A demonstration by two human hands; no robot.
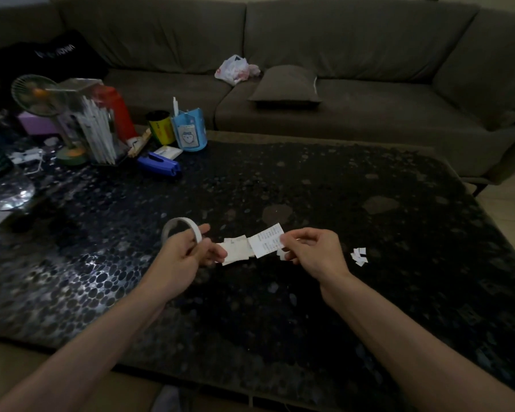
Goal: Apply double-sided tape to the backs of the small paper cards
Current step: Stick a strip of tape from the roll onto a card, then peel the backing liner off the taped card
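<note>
since the room is dim, caveat: we can't read the print on the cards.
left hand (182, 257): fingers curled round the tape roll (180, 230), gripping it on edge over the table; our fingertips reach the near end of the plain cards.
right hand (312, 251): thumb and forefinger pinch the right edge of the printed card (266, 243), which sits tilted between our two hands.
plain cards (235, 251): a few white ones overlapping, partly under the printed card; held or lying on the table, we cannot tell.
paper bits (359, 256): small white pile on the table, right of our right hand, apart from it.
table (339, 188): dark, glossy, pebble pattern.
far-left clutter: blue stapler (159, 165), blue pen holder (189, 133), yellow can (161, 127), desk fan (37, 95).
behind the table: brown sofa (369, 40) with a cushion (286, 84) and a white plastic bag (235, 68) on the seat.
</note>
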